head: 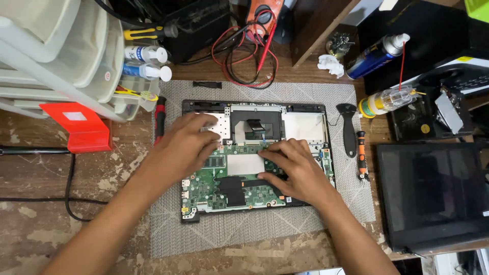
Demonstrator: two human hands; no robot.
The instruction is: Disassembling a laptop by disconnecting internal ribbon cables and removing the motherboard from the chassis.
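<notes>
An opened laptop base [305, 122] lies on a grey mat [224, 234], its green circuit board [204, 191] bare. My left hand [181, 147] rests on the board's left part, fingertips pressing near a silver plate at the upper left. My right hand [295, 170] lies on the board's right half, fingers touching its top edge beside a pale rectangular shield [244, 164]. Neither hand holds a tool.
A black scraper [348, 130] and an orange-black screwdriver [361, 160] lie right of the laptop; a red-handled tool [160, 118] lies left. A detached dark screen panel [433, 196] sits at right. Spray cans, a multimeter with red leads [249, 51], plastic drawers and a red holder crowd the back.
</notes>
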